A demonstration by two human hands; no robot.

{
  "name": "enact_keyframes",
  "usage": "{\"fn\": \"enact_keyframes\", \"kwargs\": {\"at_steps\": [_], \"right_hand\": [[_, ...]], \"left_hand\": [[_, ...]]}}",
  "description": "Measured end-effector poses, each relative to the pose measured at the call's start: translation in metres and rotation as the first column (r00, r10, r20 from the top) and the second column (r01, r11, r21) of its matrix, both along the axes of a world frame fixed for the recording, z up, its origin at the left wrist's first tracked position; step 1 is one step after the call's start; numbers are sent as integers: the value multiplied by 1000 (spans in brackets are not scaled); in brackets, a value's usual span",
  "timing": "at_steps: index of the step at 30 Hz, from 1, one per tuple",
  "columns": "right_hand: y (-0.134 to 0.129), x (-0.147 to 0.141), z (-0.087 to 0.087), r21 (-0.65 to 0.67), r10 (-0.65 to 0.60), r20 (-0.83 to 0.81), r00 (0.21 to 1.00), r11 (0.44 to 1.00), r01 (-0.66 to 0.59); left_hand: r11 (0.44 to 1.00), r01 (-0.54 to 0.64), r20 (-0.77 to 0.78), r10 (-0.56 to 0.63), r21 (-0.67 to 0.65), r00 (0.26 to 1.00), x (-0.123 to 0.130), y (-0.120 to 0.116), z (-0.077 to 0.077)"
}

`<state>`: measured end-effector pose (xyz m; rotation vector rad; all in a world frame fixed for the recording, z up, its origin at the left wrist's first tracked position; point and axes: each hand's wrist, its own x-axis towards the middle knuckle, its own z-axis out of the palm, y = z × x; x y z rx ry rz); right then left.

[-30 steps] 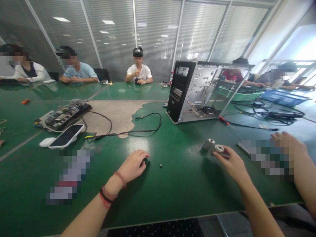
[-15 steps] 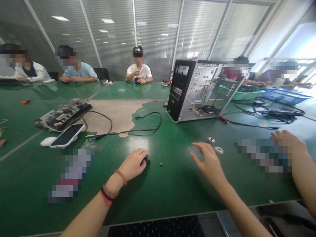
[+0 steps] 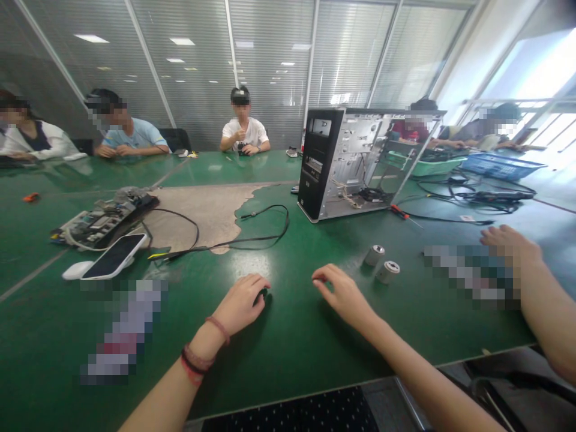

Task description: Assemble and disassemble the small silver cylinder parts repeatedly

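My left hand (image 3: 243, 299) rests low over the green table, its fingers curled together. A dark patch shows between thumb and forefinger, but what the hand holds, if anything, is hidden. To its right, my right hand (image 3: 344, 292) hovers with thumb and fingers drawn into a pinch. Anything between those fingertips is too small to make out. Beyond the right hand stand two short silver metal cylinders, a farther one (image 3: 374, 257) and a nearer one (image 3: 388, 275), both upright and apart from the hand.
An open computer case (image 3: 321, 165) stands behind the cylinders, with a screwdriver (image 3: 400, 211) beside it. Left are a white-cased phone (image 3: 114, 257), a circuit board assembly (image 3: 105, 216) and a black cable (image 3: 252, 241). A co-worker's hand (image 3: 510, 243) is at right; several people sit around.
My right hand has moved left and its spread fingers have closed. A small metal piece between the hands no longer shows on the table. The cylinders' sides now show. The left hand stays put.
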<state>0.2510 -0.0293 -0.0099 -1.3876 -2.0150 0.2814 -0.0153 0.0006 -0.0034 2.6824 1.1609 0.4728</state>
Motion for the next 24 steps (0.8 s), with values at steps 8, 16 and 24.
{"fn": "enact_keyframes", "kwargs": {"at_steps": [8, 16, 24], "right_hand": [[-9, 146, -5, 100, -600, 53, 799, 799, 593], [-11, 154, -15, 51, -590, 91, 802, 807, 588], [-5, 167, -18, 42, -538, 147, 830, 842, 538]], "left_hand": [[1000, -25, 10, 25, 6, 1000, -2, -1, 3], [1000, -20, 14, 21, -2, 1000, 0, -5, 6], [1000, -21, 10, 21, -11, 1000, 0, -5, 6]]}}
